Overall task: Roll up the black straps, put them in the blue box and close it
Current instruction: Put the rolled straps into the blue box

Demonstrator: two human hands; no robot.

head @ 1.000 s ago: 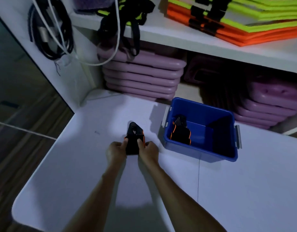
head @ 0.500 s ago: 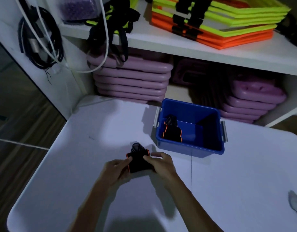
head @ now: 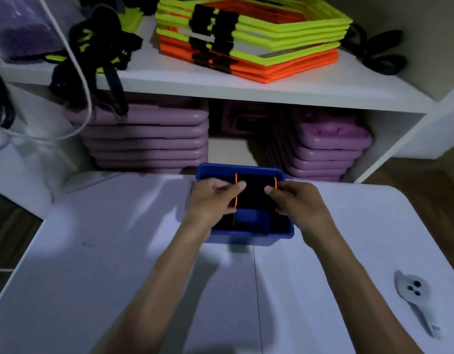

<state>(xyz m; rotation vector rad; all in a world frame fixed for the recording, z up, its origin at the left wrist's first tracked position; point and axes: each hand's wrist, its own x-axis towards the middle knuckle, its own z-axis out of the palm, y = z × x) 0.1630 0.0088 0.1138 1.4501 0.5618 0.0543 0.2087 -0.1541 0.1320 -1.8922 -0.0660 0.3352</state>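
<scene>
A rolled black strap point(head: 255, 194) with orange edges is held over the open blue box point(head: 246, 236), which sits at the far edge of the white table point(head: 93, 277). My left hand point(head: 211, 203) grips the strap's left end and my right hand point(head: 300, 204) grips its right end, both above the box's opening. Inside the box, dark strap material shows at the lower left below my left hand; the rest of the inside is mostly hidden by the strap and my hands. No lid is in view.
A grey handheld device point(head: 415, 295) lies on the table at the right. Behind the box, stacked purple pads point(head: 149, 139) fill the lower shelf. The upper shelf holds yellow and orange frames point(head: 248, 39) and black harness straps point(head: 100, 47).
Both hands lifted the rolled strap off the table and carried it forward and to the right, over the blue box. The camera view shifted so the box is now centred.
</scene>
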